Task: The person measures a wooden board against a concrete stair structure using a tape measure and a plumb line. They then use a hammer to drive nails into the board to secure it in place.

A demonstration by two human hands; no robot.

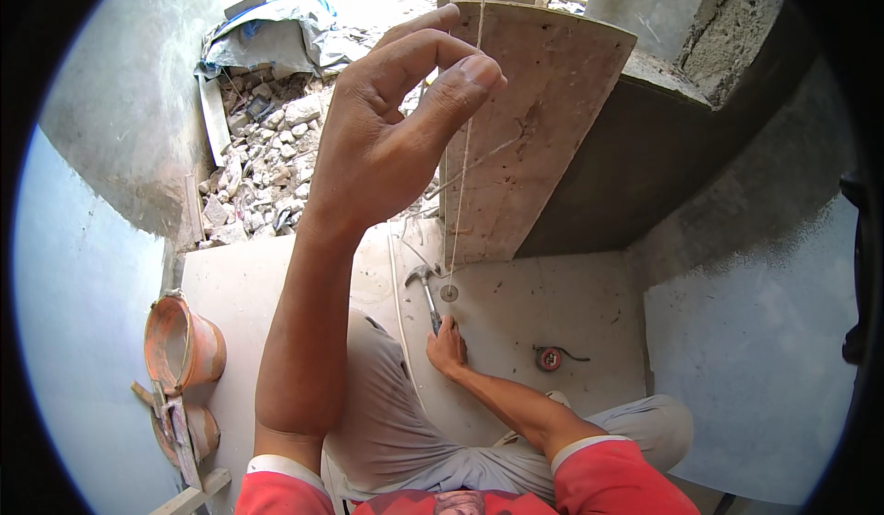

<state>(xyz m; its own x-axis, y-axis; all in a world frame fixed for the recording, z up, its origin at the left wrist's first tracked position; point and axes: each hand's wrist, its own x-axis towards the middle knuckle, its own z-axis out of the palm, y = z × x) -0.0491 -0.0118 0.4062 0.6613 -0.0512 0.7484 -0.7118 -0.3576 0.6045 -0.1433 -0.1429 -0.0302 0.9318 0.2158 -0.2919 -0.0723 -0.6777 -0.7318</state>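
Raised close to our eyes, our left hand (396,119) pinches a thin string (465,174) between thumb and forefinger, the other fingers curled loosely. That string drops straight down in front of a pale upright slab (534,138) and ends at a small round weight (449,292) just above the floor (552,303).

Lower down, our right hand (447,347) is closed around the handle of a hammer (425,292), whose head lies on the floor just beside the weight. A thin white cord (398,303) runs along the floor next to our knee.

At our left sits an orange bucket (182,345), tipped on its side; we see a pale smear inside, but cannot tell what it is. Below it a second, smaller bowl (198,432) is partly hidden by a trowel (175,423) lying across it.

To the right of the hammer lies a small red tape measure (549,358). Beyond the slab's left edge a heap of rubble (267,165) fills the gap, with a blue-grey tarp (276,32) bundled above it. Rough cement walls (120,110) close in on both sides.
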